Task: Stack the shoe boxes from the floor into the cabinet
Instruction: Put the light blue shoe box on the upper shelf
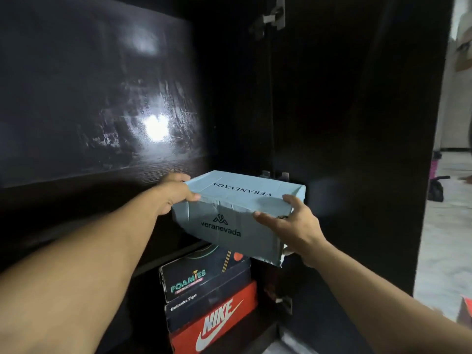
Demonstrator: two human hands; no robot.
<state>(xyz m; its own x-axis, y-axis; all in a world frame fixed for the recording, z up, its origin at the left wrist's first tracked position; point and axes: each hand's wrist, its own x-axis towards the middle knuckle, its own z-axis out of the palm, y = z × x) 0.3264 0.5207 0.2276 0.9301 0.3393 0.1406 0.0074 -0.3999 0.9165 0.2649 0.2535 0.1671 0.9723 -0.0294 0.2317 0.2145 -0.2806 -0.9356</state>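
A pale blue Veranevada shoe box [229, 213] hangs in the air inside the dark cabinet [332, 123]. My left hand [176, 192] grips its left top corner. My right hand [288, 221] holds its right front corner, thumb on the lid. Below it stands a stack of three boxes: a black Foamies box [201, 272] on top, a dark Onitsuka Tiger box [204, 300] under it, and a red Nike box [217, 325] at the bottom. The blue box is above the stack and not touching it.
A glossy dark cabinet door [97, 98] is to the left. The open right door [396, 149] shows metal hinges [274, 16]. Beyond it is a light tiled floor [444, 238] with a black bag [436, 187] and an orange box corner [466, 307].
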